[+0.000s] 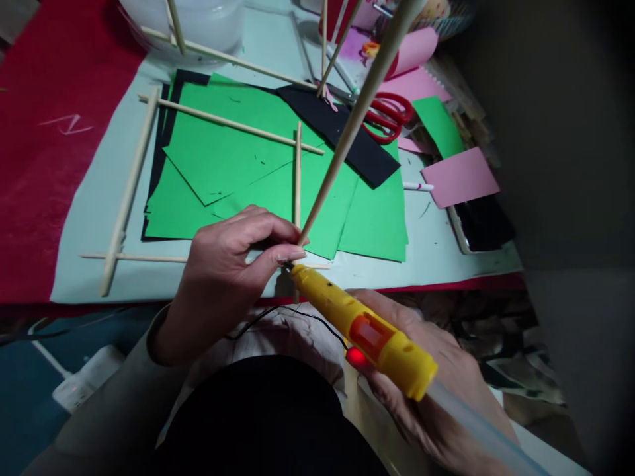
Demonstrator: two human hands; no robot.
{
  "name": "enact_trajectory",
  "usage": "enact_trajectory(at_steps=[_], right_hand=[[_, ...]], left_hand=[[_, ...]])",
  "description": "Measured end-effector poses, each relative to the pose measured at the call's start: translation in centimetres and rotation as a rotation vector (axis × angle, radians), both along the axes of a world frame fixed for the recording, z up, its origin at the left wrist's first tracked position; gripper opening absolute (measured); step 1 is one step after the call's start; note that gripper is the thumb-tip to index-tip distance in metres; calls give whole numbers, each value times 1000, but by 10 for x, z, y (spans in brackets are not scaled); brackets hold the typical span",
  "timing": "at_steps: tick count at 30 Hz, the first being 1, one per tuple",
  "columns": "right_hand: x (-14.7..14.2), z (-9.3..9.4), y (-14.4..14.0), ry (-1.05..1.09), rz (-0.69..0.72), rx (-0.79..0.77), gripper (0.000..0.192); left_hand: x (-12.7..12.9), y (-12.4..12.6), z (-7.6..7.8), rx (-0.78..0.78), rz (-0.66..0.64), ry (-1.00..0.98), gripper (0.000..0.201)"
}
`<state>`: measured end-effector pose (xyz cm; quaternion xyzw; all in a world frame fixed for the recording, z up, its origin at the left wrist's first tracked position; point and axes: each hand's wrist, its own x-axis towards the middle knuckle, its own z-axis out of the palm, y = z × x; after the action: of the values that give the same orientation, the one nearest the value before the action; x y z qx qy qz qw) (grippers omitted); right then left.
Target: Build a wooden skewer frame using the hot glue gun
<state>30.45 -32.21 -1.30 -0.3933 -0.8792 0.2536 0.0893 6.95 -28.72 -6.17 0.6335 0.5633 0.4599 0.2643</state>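
My left hand (238, 264) pinches the lower end of a wooden stick (344, 142) that rises toward the camera at the corner of a stick frame. In my right hand (426, 357) is a yellow glue gun (342, 307) with a clear glue stick in its back and a red light glowing below. Its nozzle points at the joint by my left fingertips, where contact is partly hidden. The frame's crossed sticks (131, 188) lie over green sheets (238, 152) on the table. Further upright sticks (176, 30) stand at its far side.
Red-handled scissors (389, 119) and a black strip (342, 135) lie right of the frame. Pink paper (461, 178) partly covers a phone (479, 221). A clear tub (208, 30) stands at the back. A black cord (268, 314) hangs below the table edge, near a white power strip (89, 377).
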Motion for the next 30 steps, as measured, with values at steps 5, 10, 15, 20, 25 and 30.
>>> enact_trajectory(at_steps=[5, 10, 15, 20, 25, 30], right_hand=[[9, -1, -13, -115, -98, 60, 54], [16, -4, -9, -35, -93, 28, 51], [12, -2, 7, 179, -36, 7, 31], [14, -3, 15, 233, -145, -36, 20], [20, -3, 27, 305, -293, -203, 34], [24, -4, 44, 357, -355, -508, 41]], left_hand=[[-1, -2, 2, 13, -2, 55, 15], [0, -3, 3, 4, 5, 85, 15], [0, -3, 3, -7, 6, 93, 13], [2, -6, 7, -42, 36, 88, 8], [3, -7, 10, -66, 54, 55, 6], [3, -7, 10, -72, 52, 83, 6]])
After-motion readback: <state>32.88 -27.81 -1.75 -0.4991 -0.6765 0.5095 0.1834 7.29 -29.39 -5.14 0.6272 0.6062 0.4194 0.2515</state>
